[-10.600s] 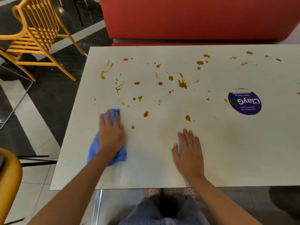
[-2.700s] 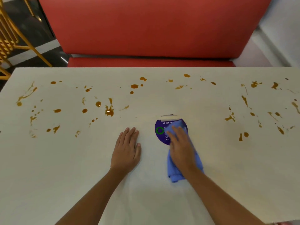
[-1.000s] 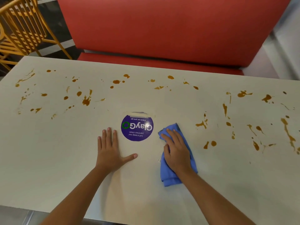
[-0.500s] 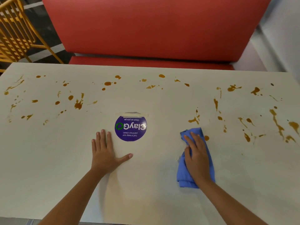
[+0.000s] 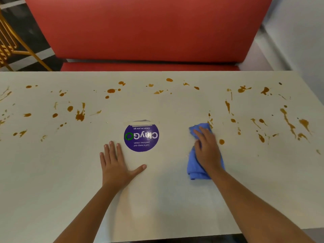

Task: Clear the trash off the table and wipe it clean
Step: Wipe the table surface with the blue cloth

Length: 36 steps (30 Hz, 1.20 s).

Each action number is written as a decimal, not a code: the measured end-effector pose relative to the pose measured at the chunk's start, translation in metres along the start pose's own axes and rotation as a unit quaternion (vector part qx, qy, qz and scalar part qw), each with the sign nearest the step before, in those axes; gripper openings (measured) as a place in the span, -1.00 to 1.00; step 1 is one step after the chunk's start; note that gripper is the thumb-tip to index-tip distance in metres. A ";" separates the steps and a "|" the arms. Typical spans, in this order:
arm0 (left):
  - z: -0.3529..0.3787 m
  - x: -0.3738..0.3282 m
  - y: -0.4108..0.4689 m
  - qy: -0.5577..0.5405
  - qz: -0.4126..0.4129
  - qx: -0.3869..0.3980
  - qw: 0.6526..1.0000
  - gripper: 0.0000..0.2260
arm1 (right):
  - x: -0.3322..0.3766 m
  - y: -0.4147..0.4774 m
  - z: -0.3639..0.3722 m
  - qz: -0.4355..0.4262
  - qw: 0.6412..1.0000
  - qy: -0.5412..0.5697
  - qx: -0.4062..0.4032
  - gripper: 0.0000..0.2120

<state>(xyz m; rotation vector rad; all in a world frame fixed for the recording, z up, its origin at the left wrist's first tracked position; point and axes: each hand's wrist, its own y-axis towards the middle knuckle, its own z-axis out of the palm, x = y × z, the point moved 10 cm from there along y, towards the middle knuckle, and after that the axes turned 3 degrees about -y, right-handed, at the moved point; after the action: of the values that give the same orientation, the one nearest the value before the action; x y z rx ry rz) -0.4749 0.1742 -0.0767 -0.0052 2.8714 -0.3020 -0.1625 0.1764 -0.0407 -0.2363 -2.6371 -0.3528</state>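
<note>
Trash is nowhere to be seen on the cream table (image 5: 52, 199), so the clearing half of the job looks done. The wiping looks roughly half done. Read the tabletop as a dial centred on the round purple sticker (image 5: 141, 137), with 12 o'clock toward the red bench (image 5: 149, 32). The near side, from 4 through 6 to 8 o'clock, shows no spots. What remains is a wide band of brown sauce splatters (image 5: 79, 116) running from 9 through 12 to 3 o'clock. It is made up of drops, smears and long streaks, and is thickest at 10 and out at 3 near the table's edge. One round drop (image 5: 221, 141) sits just beside the cloth, at the cloth's 3 o'clock.

The blue cloth (image 5: 194, 171) lies at 3 o'clock from the sticker, bunched into a thick, soft fold and rumpled at both ends. It looks like a limp, absorbent rag. The right hand (image 5: 206, 149) lies on top of it with fingers stretched toward 11 o'clock. It presses the cloth onto the table without curling round it, and the hand is motion-blurred. The left hand (image 5: 115, 165) rests flat on the bare tabletop at 7 o'clock from the sticker. Its fingers are straight, the thumb is splayed toward 3 o'clock, and it holds nothing. Its fingertips are near the sticker's edge but apart from it.
</note>
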 end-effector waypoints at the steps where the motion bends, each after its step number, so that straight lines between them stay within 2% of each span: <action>1: 0.001 0.000 0.000 -0.003 0.004 0.001 1.000 0.16 | -0.016 -0.004 -0.009 0.027 0.999 0.007 -0.019 -0.56; 5: 0.001 -0.001 -0.001 -0.006 0.015 -0.015 1.000 0.12 | -0.046 -0.029 -0.031 0.056 0.997 -0.003 -0.059 -0.55; 11: -0.001 -0.001 -0.002 -0.006 0.012 -0.027 1.000 0.15 | -0.023 -0.053 -0.018 0.126 0.986 -0.077 -0.071 -0.54; 13: -0.001 -0.002 -0.001 0.000 0.008 -0.027 1.000 0.15 | -0.001 -0.056 -0.004 0.103 0.990 -0.083 -0.053 -0.56; 17: 0.000 0.000 -0.002 0.011 0.000 -0.020 1.000 0.18 | 0.028 -0.030 0.010 -0.003 0.999 -0.048 -0.013 -0.61; 20: 0.000 0.001 0.000 0.028 -0.008 -0.021 0.999 0.21 | 0.027 -0.008 0.012 -0.059 0.998 0.020 0.010 -0.61; 23: -0.004 -0.001 -0.003 -0.006 -0.022 -0.018 1.000 0.23 | 0.011 0.012 0.011 -0.084 0.994 0.062 0.034 -0.63; 26: -0.011 -0.023 -0.014 -0.045 -0.019 -0.061 0.997 0.11 | -0.015 0.025 0.003 -0.088 0.992 0.074 0.055 -0.64; 31: -0.006 -0.109 -0.023 -0.057 0.052 -0.136 0.988 -0.34 | -0.069 0.024 -0.027 -0.083 0.993 0.066 0.042 -0.66; 33: 0.000 -0.145 -0.019 -0.068 0.060 -0.138 0.986 -0.37 | -0.091 0.022 -0.040 -0.083 0.994 0.060 0.043 -0.66; 36: 0.018 -0.177 -0.013 -0.083 0.027 -0.101 0.991 -0.26 | -0.117 0.015 -0.057 -0.069 0.995 0.051 0.042 -0.66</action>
<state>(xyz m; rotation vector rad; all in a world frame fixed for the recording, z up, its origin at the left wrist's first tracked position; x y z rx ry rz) -0.2991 0.1635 -0.0465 0.0095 2.7178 0.0015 -0.0327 0.1623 -0.0435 -0.0082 -2.5671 -0.2896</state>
